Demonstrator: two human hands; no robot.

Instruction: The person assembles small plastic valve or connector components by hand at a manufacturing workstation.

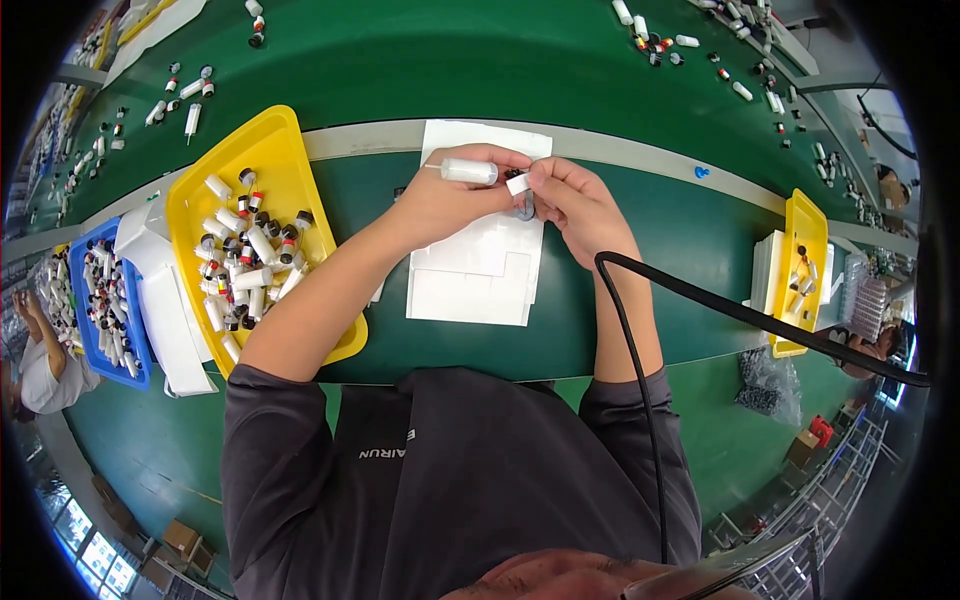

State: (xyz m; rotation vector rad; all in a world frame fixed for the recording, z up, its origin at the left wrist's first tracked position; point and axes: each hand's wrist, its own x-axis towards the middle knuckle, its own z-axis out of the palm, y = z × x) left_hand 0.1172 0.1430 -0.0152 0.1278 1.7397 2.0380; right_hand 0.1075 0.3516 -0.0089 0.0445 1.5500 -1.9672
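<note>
My left hand is closed round a white cylinder, which lies across the fingers. Opposite it, my right hand pinches a small white rectangular piece between thumb and forefinger. Small dark parts show between the fingertips of both hands, too small to make out. A grey rounded thing shows just below the white piece, partly hidden by the fingers. Both hands are above white sheets on the green table.
A yellow tray of white cylinders with black and red parts stands left, beside a blue tray. Another yellow tray stands right. Loose pieces lie on the green surface beyond. A black cable crosses my right forearm.
</note>
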